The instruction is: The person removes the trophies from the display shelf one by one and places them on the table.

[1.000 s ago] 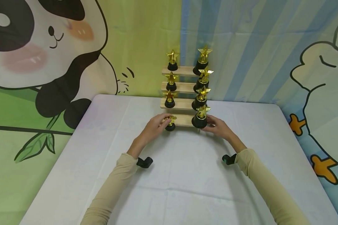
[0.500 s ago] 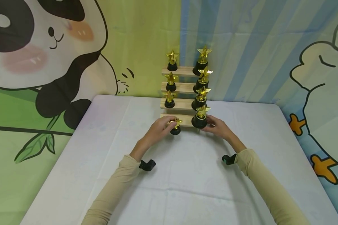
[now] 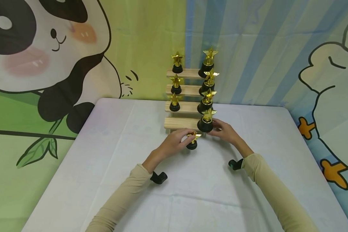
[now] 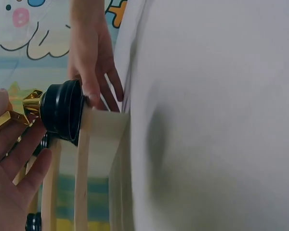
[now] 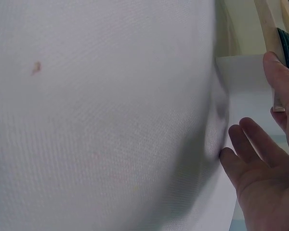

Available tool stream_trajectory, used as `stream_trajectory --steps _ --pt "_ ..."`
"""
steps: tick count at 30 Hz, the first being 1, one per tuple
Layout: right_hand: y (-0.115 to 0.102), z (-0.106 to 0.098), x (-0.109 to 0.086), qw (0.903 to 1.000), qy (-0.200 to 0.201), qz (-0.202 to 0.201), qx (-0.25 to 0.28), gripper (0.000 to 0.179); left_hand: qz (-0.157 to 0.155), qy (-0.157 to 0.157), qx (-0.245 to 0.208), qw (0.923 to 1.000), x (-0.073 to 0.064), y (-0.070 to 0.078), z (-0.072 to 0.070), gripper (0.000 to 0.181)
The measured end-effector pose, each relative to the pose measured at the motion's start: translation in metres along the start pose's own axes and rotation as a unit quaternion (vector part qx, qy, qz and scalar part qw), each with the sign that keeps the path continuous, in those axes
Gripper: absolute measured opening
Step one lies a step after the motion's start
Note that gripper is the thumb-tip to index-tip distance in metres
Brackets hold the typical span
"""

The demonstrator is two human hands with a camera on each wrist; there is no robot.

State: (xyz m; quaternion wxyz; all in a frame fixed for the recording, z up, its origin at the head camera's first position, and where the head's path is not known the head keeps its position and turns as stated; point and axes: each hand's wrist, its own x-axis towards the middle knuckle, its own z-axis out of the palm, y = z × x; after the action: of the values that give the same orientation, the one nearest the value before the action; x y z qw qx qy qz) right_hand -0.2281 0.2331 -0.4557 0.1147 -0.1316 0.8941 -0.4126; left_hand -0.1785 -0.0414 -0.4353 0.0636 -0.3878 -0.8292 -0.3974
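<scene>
Head view first: the left hand [image 3: 177, 141] has a small trophy with a shiny gold star and round black base [image 3: 192, 145] pinched by its star, out in front of the pale wooden stepped rack [image 3: 178, 122]. Across the way, the right hand [image 3: 224, 130] is at the lowest step's right end, beside a larger gold-star trophy with a black base [image 3: 205, 125].

Over to the left wrist: gold between thumb and fingers, black base poking out free, a dark shadow [image 4: 156, 137] on the white cloth [image 4: 221, 115]. The base looks clear of the table. I'd call this light, stiff plastic, probably weightiest at the base; the glossy star could slip or twist, its points perhaps snap. The neck just above the base seems the surer hold.

Right wrist now: thumb against the plank, a fingertip showing past its end, seemingly a light pinch; the other fingers spread loose.
</scene>
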Motion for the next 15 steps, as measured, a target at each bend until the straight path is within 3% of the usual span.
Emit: stream_trajectory --steps 15 --pt "0.0 0.0 0.0 0.9999 -0.004 0.017 -0.001 0.076 0.022 -0.026 0.001 0.9994 0.01 0.018 0.021 0.025"
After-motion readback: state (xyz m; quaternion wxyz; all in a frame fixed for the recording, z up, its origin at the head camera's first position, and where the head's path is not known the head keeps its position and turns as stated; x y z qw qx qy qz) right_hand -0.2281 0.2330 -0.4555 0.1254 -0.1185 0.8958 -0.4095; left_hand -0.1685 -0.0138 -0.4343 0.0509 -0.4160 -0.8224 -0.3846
